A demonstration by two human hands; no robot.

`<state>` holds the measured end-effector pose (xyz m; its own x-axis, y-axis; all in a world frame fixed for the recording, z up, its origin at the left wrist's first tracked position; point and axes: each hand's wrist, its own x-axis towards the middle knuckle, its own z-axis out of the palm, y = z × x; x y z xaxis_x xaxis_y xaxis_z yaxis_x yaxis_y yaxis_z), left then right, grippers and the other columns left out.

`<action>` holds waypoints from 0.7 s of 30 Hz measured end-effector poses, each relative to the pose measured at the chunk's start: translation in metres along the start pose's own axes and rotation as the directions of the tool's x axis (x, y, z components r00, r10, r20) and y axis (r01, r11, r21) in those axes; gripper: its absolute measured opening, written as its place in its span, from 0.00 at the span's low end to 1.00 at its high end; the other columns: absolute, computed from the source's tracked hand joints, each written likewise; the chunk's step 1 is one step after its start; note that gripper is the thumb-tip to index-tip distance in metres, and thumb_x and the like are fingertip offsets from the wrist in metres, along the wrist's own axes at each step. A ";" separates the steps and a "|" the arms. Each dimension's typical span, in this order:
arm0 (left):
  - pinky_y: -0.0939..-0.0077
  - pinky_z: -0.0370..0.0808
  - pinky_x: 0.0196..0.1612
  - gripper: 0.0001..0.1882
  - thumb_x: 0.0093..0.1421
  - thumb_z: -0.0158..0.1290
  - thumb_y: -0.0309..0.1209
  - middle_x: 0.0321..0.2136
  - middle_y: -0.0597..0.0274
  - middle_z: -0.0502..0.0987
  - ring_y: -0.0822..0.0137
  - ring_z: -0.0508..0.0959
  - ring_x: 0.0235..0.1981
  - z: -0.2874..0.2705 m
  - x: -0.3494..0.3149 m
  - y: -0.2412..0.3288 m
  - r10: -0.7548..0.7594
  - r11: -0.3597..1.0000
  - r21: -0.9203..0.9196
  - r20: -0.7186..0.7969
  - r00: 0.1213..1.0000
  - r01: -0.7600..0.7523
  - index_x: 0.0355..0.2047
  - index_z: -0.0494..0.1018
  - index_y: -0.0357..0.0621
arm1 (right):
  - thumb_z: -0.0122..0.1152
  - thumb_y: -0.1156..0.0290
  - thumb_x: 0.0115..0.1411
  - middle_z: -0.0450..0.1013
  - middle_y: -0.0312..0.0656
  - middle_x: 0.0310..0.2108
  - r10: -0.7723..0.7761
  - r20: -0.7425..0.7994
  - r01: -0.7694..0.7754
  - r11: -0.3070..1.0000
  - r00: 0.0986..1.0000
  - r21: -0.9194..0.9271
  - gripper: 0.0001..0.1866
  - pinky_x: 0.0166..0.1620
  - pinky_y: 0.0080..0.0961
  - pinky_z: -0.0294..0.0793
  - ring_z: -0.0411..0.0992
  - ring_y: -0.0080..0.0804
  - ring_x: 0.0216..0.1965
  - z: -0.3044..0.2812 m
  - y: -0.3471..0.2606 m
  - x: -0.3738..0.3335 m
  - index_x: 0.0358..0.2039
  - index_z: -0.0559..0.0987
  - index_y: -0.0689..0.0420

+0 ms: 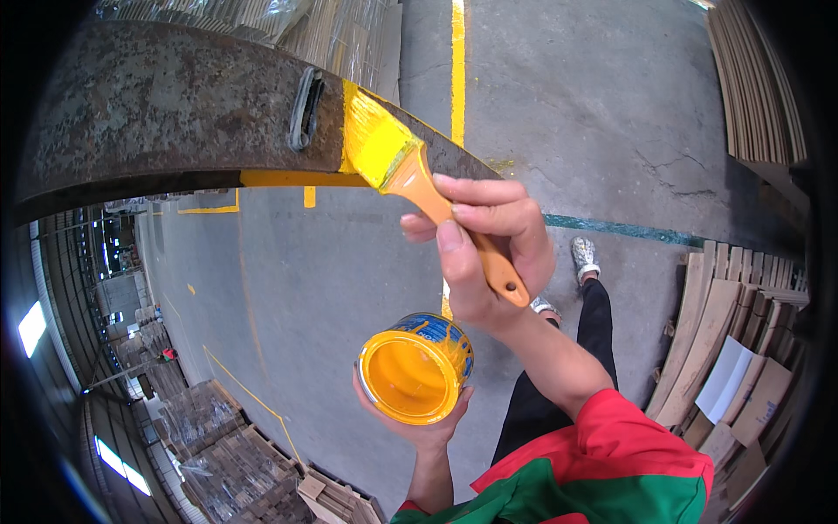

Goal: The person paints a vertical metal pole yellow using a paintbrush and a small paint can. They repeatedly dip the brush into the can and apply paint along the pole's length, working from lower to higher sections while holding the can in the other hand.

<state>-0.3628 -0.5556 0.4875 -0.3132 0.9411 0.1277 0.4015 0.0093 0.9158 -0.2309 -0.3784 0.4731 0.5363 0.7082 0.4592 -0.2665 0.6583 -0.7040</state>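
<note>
Gray concrete floor (611, 113) spreads beneath us in the warehouse, and a rusty metal beam (192, 96), partly painted yellow, crosses at the upper left. Our right forearm (559, 360) reaches up and leftward from the lower right. Our left hand (419, 432), held lower, grips the paint can (436, 327) around its sides, the open mouth tipped toward us. Our right hand (502, 240) pinches the paintbrush (428, 194) between thumb and fingers (489, 190), yellow bristles (375, 140) against the beam.

A white sheet (723, 380) rests on stacked brown boards (698, 327).
</note>
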 end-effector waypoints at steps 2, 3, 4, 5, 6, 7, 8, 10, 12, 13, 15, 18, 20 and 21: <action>0.51 0.61 0.72 0.75 0.36 0.81 0.37 0.69 0.49 0.55 0.51 0.62 0.69 0.000 -0.001 0.000 0.001 1.000 0.018 -0.007 1.000 -0.001 0.74 0.37 0.43 | 0.54 0.84 0.64 0.71 0.57 0.50 0.011 0.010 -0.011 1.000 1.000 -0.010 0.08 0.44 0.30 0.89 0.84 0.40 0.40 -0.002 -0.003 -0.006 0.43 0.68 0.66; 0.51 0.60 0.72 0.75 0.36 0.81 0.37 0.69 0.49 0.55 0.51 0.62 0.69 0.000 -0.002 0.000 -0.001 1.000 0.007 -0.007 1.000 0.001 0.74 0.37 0.43 | 0.54 0.84 0.64 0.71 0.57 0.50 0.016 0.015 -0.016 1.000 1.000 -0.015 0.08 0.44 0.30 0.89 0.84 0.40 0.40 -0.002 -0.005 -0.009 0.43 0.68 0.66; 0.51 0.60 0.72 0.75 0.36 0.81 0.36 0.69 0.49 0.55 0.51 0.62 0.69 0.000 -0.002 0.000 0.006 1.000 0.026 -0.008 1.000 -0.006 0.74 0.37 0.43 | 0.55 0.83 0.64 0.71 0.58 0.50 0.023 0.020 -0.023 1.000 1.000 -0.001 0.08 0.43 0.31 0.90 0.84 0.41 0.41 -0.002 -0.007 -0.012 0.43 0.68 0.67; 0.51 0.60 0.72 0.75 0.36 0.81 0.36 0.69 0.49 0.55 0.51 0.62 0.69 0.000 -0.002 0.000 0.011 0.999 0.032 -0.007 1.000 -0.011 0.74 0.37 0.43 | 0.54 0.83 0.64 0.71 0.58 0.50 0.025 0.038 -0.025 1.000 0.999 -0.011 0.08 0.43 0.31 0.90 0.84 0.42 0.41 -0.003 -0.011 -0.016 0.43 0.68 0.67; 0.51 0.60 0.72 0.75 0.36 0.81 0.36 0.69 0.49 0.55 0.51 0.62 0.69 0.000 -0.003 0.000 0.011 1.000 0.024 -0.007 1.000 -0.011 0.74 0.37 0.43 | 0.54 0.83 0.64 0.71 0.59 0.50 0.027 0.056 -0.025 0.999 0.998 -0.021 0.08 0.43 0.32 0.90 0.84 0.43 0.41 -0.004 -0.015 -0.019 0.43 0.67 0.67; 0.50 0.60 0.72 0.75 0.36 0.81 0.36 0.69 0.49 0.55 0.51 0.62 0.69 0.000 -0.003 0.000 0.007 1.000 0.022 -0.009 1.000 -0.006 0.74 0.37 0.43 | 0.54 0.83 0.64 0.71 0.59 0.50 0.045 0.078 -0.042 0.998 0.996 -0.035 0.08 0.43 0.32 0.90 0.84 0.43 0.41 -0.004 -0.019 -0.022 0.43 0.67 0.67; 0.50 0.60 0.72 0.75 0.36 0.81 0.36 0.69 0.49 0.55 0.51 0.62 0.69 0.000 -0.003 0.000 -0.003 1.000 0.006 -0.012 1.000 0.003 0.74 0.37 0.43 | 0.52 0.83 0.65 0.70 0.60 0.50 0.038 0.128 -0.027 0.996 0.991 -0.090 0.09 0.42 0.33 0.90 0.84 0.44 0.40 -0.009 -0.024 -0.023 0.44 0.67 0.67; 0.50 0.60 0.72 0.75 0.36 0.81 0.36 0.69 0.49 0.55 0.51 0.62 0.69 0.000 -0.003 0.001 0.002 1.000 0.005 -0.013 1.000 -0.002 0.74 0.37 0.43 | 0.52 0.82 0.65 0.70 0.60 0.50 0.066 0.092 -0.062 0.997 0.994 -0.041 0.09 0.40 0.33 0.90 0.84 0.45 0.39 -0.013 -0.033 -0.024 0.45 0.67 0.66; 0.50 0.60 0.72 0.75 0.36 0.82 0.36 0.69 0.48 0.56 0.51 0.62 0.69 0.001 -0.003 0.001 0.022 1.000 0.023 -0.010 1.000 -0.022 0.74 0.37 0.42 | 0.51 0.81 0.66 0.71 0.59 0.50 0.031 0.023 -0.031 1.000 0.999 -0.006 0.09 0.39 0.32 0.89 0.84 0.44 0.38 -0.019 -0.033 -0.017 0.46 0.66 0.66; 0.50 0.60 0.72 0.75 0.36 0.82 0.37 0.69 0.48 0.56 0.51 0.62 0.69 0.001 -0.003 0.001 0.023 0.999 0.042 -0.014 1.000 -0.023 0.74 0.37 0.42 | 0.54 0.82 0.65 0.72 0.58 0.49 0.041 -0.030 -0.041 0.999 0.999 0.014 0.08 0.39 0.29 0.89 0.84 0.43 0.38 -0.019 -0.028 -0.011 0.44 0.68 0.67; 0.51 0.60 0.72 0.75 0.36 0.82 0.37 0.69 0.48 0.56 0.51 0.63 0.69 0.000 -0.003 0.002 0.019 0.998 0.064 -0.013 1.000 -0.018 0.74 0.38 0.42 | 0.58 0.84 0.63 0.76 0.56 0.46 0.004 -0.168 0.009 0.997 0.986 0.080 0.07 0.38 0.24 0.87 0.84 0.39 0.38 -0.014 -0.009 0.005 0.40 0.72 0.68; 0.50 0.60 0.73 0.74 0.32 0.80 0.32 0.70 0.51 0.57 0.51 0.62 0.69 0.000 -0.004 0.002 0.043 0.999 0.026 -0.007 0.999 -0.043 0.74 0.42 0.42 | 0.55 0.84 0.65 0.73 0.57 0.50 -0.053 -0.044 0.053 0.999 0.998 -0.010 0.08 0.41 0.27 0.87 0.84 0.38 0.39 -0.011 0.009 0.019 0.43 0.70 0.66; 0.50 0.60 0.72 0.75 0.35 0.81 0.37 0.69 0.48 0.56 0.51 0.63 0.69 -0.002 -0.005 0.003 0.055 0.995 0.086 0.002 0.998 -0.055 0.74 0.39 0.40 | 0.55 0.83 0.66 0.73 0.57 0.50 -0.010 0.013 0.011 0.999 1.000 -0.035 0.07 0.41 0.29 0.88 0.84 0.39 0.41 -0.007 0.008 0.015 0.43 0.69 0.67; 0.51 0.60 0.71 0.76 0.37 0.82 0.40 0.69 0.47 0.56 0.50 0.63 0.69 -0.003 -0.006 0.004 0.062 0.992 0.106 0.011 0.998 -0.062 0.74 0.38 0.39 | 0.55 0.83 0.66 0.73 0.57 0.50 -0.006 0.026 0.008 0.997 1.000 -0.071 0.06 0.41 0.29 0.88 0.84 0.39 0.41 -0.006 0.001 0.009 0.42 0.70 0.67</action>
<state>-0.3617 -0.5626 0.4917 -0.2786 0.9434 0.1798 0.5094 -0.0135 0.8604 -0.2219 -0.3728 0.4736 0.5173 0.7103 0.4774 -0.2045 0.6443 -0.7369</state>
